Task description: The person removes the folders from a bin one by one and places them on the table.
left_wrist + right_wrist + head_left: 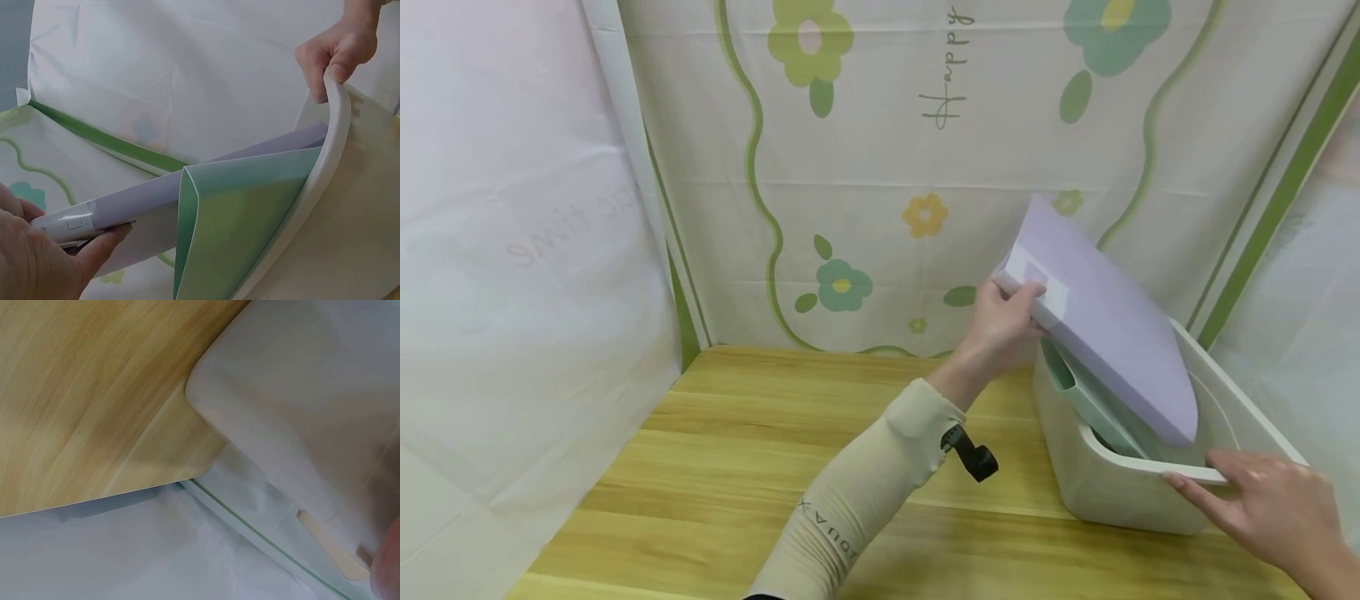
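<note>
In the head view my left hand [1002, 327] grips a lilac file binder [1105, 321] by its spine, thumb over the pale label. The binder slants down into a white plastic bin [1123, 498], its lower end inside and its upper end above the rim. Beside it a mint-green folder [1101, 410] leans in the bin; the left wrist view shows this folder [250, 212] bent over with an open fold. My right hand [1273, 504] holds the bin's near right rim, thumb outside. Only a sliver of the right hand [386, 565] appears in the right wrist view.
The bin stands on a wood-grain table [760, 467], at its right side. A flower-printed cloth [865, 167] hangs behind the table, with pale cloth walls left and right. A black strap mount [973, 457] juts from the left sleeve.
</note>
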`<state>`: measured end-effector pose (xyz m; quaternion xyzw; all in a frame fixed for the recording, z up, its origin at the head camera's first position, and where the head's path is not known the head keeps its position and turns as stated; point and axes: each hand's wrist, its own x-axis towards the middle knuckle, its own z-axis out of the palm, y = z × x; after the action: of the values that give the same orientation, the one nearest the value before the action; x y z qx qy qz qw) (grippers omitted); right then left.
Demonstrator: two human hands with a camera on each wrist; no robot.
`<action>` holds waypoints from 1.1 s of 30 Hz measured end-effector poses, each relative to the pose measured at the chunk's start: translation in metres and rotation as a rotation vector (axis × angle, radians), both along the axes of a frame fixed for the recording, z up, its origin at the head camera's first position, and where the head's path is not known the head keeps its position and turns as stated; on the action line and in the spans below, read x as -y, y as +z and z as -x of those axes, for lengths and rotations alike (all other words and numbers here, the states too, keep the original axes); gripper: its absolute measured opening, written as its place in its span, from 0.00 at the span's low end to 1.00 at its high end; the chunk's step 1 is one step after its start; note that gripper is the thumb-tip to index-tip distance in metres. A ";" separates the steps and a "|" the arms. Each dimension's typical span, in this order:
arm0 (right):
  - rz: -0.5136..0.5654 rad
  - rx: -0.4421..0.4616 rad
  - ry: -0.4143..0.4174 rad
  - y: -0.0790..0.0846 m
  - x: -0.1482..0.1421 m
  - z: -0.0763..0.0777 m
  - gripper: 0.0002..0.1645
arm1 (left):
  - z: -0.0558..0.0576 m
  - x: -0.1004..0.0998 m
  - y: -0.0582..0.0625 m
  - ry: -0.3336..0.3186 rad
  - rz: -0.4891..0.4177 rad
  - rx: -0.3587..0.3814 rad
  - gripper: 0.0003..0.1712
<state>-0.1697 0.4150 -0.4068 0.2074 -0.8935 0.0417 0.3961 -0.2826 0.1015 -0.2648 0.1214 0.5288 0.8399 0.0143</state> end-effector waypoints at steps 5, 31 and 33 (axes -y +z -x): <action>-0.003 0.005 -0.009 -0.001 -0.001 0.001 0.36 | 0.004 0.008 0.000 0.002 -0.045 -0.014 0.13; -0.006 0.001 -0.008 0.001 0.000 0.001 0.36 | 0.017 0.042 -0.002 0.014 -0.108 -0.075 0.16; -0.004 0.001 -0.013 0.000 0.001 0.001 0.36 | 0.017 0.045 -0.003 0.030 -0.109 -0.063 0.16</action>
<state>-0.1709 0.4145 -0.4063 0.2026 -0.8951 0.0375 0.3955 -0.3000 0.0567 -0.2675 0.1403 0.4843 0.8633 -0.0213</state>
